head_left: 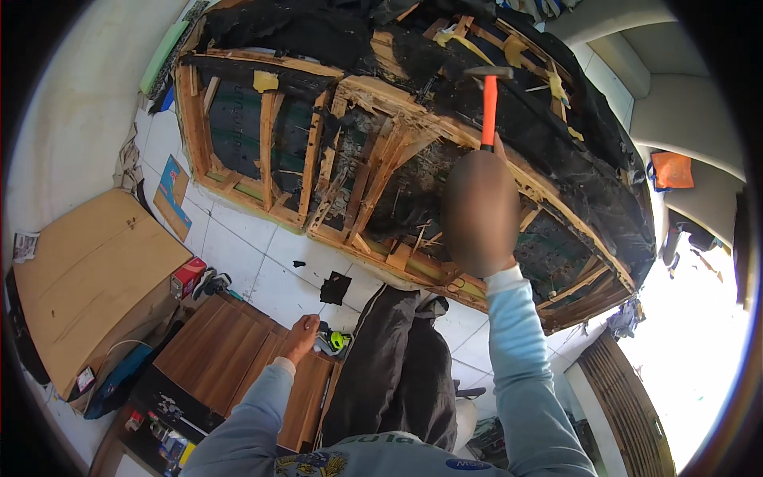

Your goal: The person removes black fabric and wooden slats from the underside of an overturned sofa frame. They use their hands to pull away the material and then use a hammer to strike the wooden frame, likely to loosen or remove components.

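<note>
Raised over a broken-up wooden furniture frame (269, 151), my right hand (481, 219) is covered by a blurred oval. From its top sticks out a hammer (489, 107) with an orange-red handle and dark metal head, gripped in that hand. The head is over the frame's torn black cloth (540, 119); whether it touches cannot be told. My left hand (302, 334) is closed beside a brown wood-grain cabinet (211, 346), near a grey and bright-green object (338, 342). What its fingers hold, if anything, is hidden.
Scraps of black cloth (335, 288) lie on the white tiled floor (278, 246) before my knees. A large brown cardboard sheet (87, 270) and a red box (188, 277) stand at left. Cream upholstered seating (683, 111) and an orange item (672, 170) are at right.
</note>
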Demonstrator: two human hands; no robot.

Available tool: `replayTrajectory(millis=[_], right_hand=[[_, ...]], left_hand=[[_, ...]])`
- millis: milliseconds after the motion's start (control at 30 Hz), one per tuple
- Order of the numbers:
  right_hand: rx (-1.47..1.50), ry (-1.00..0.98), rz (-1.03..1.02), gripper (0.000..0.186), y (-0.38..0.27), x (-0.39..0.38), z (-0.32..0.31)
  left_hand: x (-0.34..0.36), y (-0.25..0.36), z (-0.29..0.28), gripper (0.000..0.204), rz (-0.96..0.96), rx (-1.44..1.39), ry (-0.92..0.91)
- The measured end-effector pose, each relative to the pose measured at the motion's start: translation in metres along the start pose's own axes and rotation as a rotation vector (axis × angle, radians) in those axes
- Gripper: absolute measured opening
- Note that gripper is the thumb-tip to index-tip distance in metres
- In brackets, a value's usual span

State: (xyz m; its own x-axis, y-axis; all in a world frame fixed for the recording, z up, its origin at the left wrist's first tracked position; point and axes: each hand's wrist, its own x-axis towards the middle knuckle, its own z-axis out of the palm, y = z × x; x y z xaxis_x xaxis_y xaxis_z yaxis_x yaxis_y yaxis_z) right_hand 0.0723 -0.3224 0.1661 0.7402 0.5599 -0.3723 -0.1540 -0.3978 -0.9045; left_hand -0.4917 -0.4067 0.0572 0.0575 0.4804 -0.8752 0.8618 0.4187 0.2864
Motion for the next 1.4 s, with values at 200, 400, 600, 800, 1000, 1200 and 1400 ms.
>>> replayTrajectory(millis=[200,400,600,800,1000,1200,1400], right_hand=[[-0.657,-0.530,-0.076,0.044,0.062,-0.040,-0.007],[-0.258,-0.068,-0.086,0.046,0.019,-0.023,0.010],[-0.375,-0.088,0.025,0.046,0.005,0.004,0.003],[-0.538,-0.067,-0.211,0.044,0.026,0.015,-0.015],[-0.374,0.034,-0.062,0.051,-0.037,0.003,-0.011],[-0.672,-0.052,-0.091,0.047,0.005,0.005,-0.045],[-0.696,-0.119,-0.209,0.045,0.017,-0.003,-0.055]], left_hand=[[0.009,0.057,0.006,0.038,-0.031,-0.249,-0.072],[-0.001,0.066,0.005,0.036,-0.054,-0.201,-0.080],[0.000,0.037,-0.004,0.035,-0.074,-0.216,-0.041],[0.007,0.042,-0.002,0.035,-0.031,-0.252,-0.036],[-0.018,0.061,0.005,0.043,-0.068,-0.125,-0.023],[-0.011,0.028,0.010,0.047,-0.034,-0.013,-0.023],[-0.004,0.027,0.013,0.045,-0.061,-0.068,-0.050]])
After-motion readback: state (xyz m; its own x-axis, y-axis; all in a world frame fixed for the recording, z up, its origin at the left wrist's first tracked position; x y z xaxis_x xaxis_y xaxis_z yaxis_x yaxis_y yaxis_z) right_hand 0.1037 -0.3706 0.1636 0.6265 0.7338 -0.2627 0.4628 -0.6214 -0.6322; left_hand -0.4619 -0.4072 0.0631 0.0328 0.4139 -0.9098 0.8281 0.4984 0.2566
